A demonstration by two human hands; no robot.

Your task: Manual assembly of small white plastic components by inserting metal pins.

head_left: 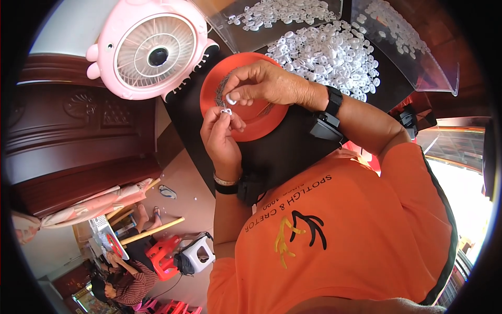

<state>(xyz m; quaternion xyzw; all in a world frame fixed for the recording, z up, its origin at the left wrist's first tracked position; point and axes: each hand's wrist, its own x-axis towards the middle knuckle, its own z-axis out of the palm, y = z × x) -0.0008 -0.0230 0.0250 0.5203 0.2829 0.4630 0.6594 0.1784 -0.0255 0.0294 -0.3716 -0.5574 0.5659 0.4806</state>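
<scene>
L fingers [212, 115] pinched tight on sm. white pc. [226, 111], R fingers [241, 76] gripping 2nd white pc. [230, 99], over red plate [256, 133]

White glare floods the opening [465, 193] at right, fisheye distortion bends straight edges, and the corners fall black.

Glossy plastic pieces [329, 60]; smooth plastic plate [252, 119]; polished wooden panel [78, 133].
</scene>
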